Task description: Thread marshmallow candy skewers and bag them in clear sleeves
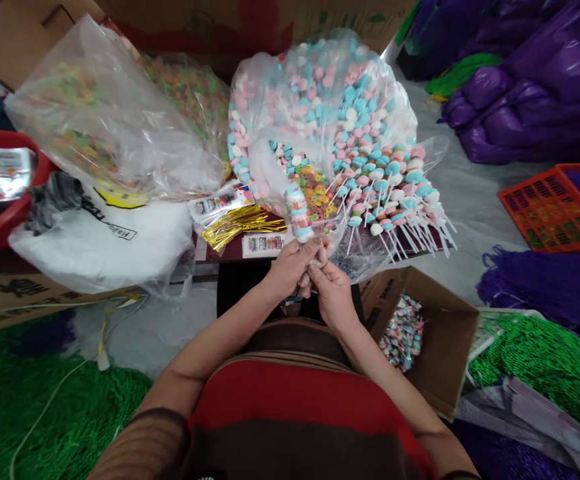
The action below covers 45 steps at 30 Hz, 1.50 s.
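A marshmallow lollipop (297, 210) in a clear printed wrapper stands upright above my hands, its pink, white and blue pieces stacked. My left hand (296, 267) is closed round its lower end, thumb on top. Right beside it, my right hand (333, 285) pinches the same lower end, the fingertips of both hands meeting. The stick and any tie there are hidden by the fingers. Just left of the lollipop lie gold twist ties (233, 227) and flat printed wrappers (265, 245). To its right is a pile of unwrapped marshmallow lollipops (385, 187) with white sticks.
Large clear bags of marshmallows (315, 80) and ring candies (85, 127) stand at the back. A white plastic bag (105, 233) and red basin (35, 180) are left. A cardboard box (447, 340) holding wrapped candies sits lower right, near an orange crate (535, 210).
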Each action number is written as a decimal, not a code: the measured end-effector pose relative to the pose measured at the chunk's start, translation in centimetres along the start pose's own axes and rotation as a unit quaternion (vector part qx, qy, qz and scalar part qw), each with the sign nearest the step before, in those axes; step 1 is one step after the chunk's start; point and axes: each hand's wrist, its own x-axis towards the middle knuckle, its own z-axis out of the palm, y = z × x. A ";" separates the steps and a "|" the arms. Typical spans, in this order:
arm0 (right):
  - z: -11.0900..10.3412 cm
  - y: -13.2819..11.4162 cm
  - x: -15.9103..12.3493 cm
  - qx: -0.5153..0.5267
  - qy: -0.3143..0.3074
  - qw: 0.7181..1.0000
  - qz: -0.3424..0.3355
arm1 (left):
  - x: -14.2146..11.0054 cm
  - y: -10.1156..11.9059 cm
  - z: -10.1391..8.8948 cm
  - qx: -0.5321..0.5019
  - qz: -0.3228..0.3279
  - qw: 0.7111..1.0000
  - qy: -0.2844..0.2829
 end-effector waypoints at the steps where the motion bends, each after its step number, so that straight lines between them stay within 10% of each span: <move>1: 0.1 0.0 0.1 0.005 0.009 1.000 -0.003 | 0.1 -0.2 -0.1 0.018 -0.010 1.000 -0.007; 11: -0.6 -1.0 0.3 0.007 0.014 1.000 0.001 | 0.8 2.1 -1.1 -0.147 -0.015 0.988 -0.038; 22: 0.3 -0.8 0.0 -0.005 0.008 1.000 0.000 | 0.6 1.0 -0.7 -0.055 -0.040 0.993 -0.092; 28: -3.6 -5.0 0.1 -0.174 -0.114 0.978 -0.019 | -0.3 2.6 -0.7 -0.088 -0.029 0.987 -0.130; 32: -5.4 -8.0 0.9 -0.110 -0.042 0.983 -0.143 | -1.9 2.6 0.7 -0.103 -0.087 0.961 -0.241; 36: -3.5 -8.3 1.2 -0.036 -0.109 0.990 -0.084 | -2.6 1.2 1.5 -0.097 -0.173 0.920 -0.338; 38: -2.0 -7.7 1.2 -0.024 -0.097 0.991 -0.086 | -2.2 1.0 1.2 -0.047 -0.123 0.940 -0.314; 41: -0.3 -6.4 1.7 -0.010 -0.023 0.987 -0.158 | -1.3 1.3 0.7 0.091 0.025 0.987 -0.133; 45: 0.0 -5.8 2.4 -0.018 0.040 0.972 -0.229 | -0.5 1.7 -0.1 0.184 0.126 0.974 0.039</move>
